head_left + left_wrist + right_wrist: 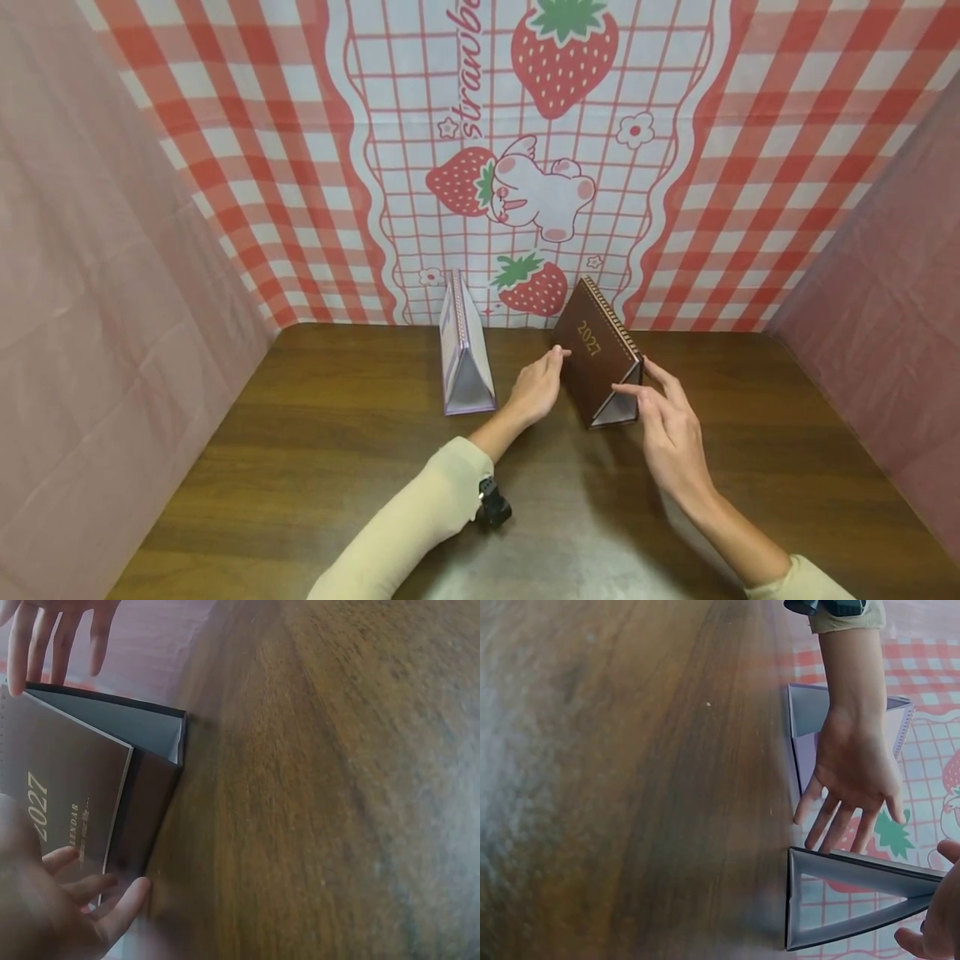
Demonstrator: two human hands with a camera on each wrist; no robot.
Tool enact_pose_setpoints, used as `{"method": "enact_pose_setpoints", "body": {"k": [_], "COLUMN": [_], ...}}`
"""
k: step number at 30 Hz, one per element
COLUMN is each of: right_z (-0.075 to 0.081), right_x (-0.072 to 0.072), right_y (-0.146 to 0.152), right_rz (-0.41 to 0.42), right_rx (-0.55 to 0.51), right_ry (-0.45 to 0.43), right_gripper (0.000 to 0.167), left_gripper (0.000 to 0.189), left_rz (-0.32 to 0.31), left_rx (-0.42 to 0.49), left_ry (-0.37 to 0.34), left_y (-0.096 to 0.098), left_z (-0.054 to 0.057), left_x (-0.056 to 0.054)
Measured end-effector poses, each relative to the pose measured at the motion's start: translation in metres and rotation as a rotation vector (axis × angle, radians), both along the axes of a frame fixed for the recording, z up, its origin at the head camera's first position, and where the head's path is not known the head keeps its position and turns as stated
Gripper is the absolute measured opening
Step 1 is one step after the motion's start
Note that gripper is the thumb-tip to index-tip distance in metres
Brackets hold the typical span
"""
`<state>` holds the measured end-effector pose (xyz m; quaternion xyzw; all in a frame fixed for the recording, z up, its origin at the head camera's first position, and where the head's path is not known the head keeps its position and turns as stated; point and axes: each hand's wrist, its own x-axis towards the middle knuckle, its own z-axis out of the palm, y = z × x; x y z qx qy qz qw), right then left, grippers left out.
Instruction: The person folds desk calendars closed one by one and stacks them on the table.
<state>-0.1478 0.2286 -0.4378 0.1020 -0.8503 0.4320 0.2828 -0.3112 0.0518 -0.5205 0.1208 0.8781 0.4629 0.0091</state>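
A brown desk calendar (597, 354) marked 2027 in gold stands like a tent on the table, its spiral binding along the top. My left hand (536, 387) is beside its front cover, fingers extended and fingertips right at the panel. At the calendar's near end, my right hand (675, 437) straddles the upper edge. One of its digits lies at the front panel and others reach behind, straight and spread in the left wrist view. To the left stands a second tent calendar (467, 367), white with purple edges. The right wrist view shows the brown calendar's hollow triangular end (855, 900).
The dark wooden table (337, 467) ends at a strawberry-print checked cloth (262, 167) hanging behind it. Plain pink cloths (112, 292) hang at both sides. A black device (492, 502) is strapped at my left wrist.
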Motion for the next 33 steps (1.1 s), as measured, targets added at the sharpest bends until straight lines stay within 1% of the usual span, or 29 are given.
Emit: {"method": "enact_pose_setpoints", "body": {"k": [3,6,8,10,13,16,18,20,24,29,32,33], "right_z": [0.001,0.003,0.004,0.005,0.006,0.006,0.006,0.005,0.003,0.001,0.001,0.001], "right_x": [0.001,0.001,0.002,0.003,0.005,0.006,0.007,0.008,0.012,0.015,0.016,0.016], "right_y": [0.0,-0.001,-0.002,-0.004,-0.008,-0.011,-0.014,-0.017,-0.022,-0.023,-0.024,-0.025], "right_rz": [-0.018,-0.022,-0.014,-0.009,-0.014,-0.015,-0.005,0.013,0.049,0.078,0.088,0.088], "right_rx": [0.004,-0.008,-0.039,-0.071,-0.119,-0.132,-0.126,-0.114,-0.099,-0.074,-0.055,-0.05], "right_ry": [-0.005,0.001,0.003,-0.008,-0.035,-0.067,-0.088,-0.108,-0.155,-0.2,-0.223,-0.231], "right_gripper": [0.039,0.037,0.036,0.039,0.05,0.059,0.064,0.067,0.073,0.079,0.081,0.081], "left_gripper": [0.067,0.071,0.074,0.078,0.079,0.078,0.078,0.078,0.08,0.08,0.079,0.079], "left_rz": [0.016,0.011,0.002,-0.007,0.005,0.029,0.035,0.022,-0.036,-0.067,-0.081,-0.087], "left_rx": [0.008,0.033,0.056,0.082,0.125,0.17,0.179,0.179,0.169,0.186,0.197,0.203], "left_ry": [0.026,0.076,0.106,0.129,0.129,0.119,0.123,0.126,0.131,0.109,0.1,0.1], "left_y": [0.0,0.0,0.0,0.001,0.003,0.005,0.005,0.005,0.006,0.012,0.017,0.018], "left_z": [-0.001,-0.004,-0.007,-0.011,-0.016,-0.018,-0.019,-0.019,-0.018,-0.015,-0.013,-0.011], "left_x": [-0.001,-0.008,-0.016,-0.027,-0.042,-0.056,-0.065,-0.073,-0.087,-0.097,-0.098,-0.097]}}
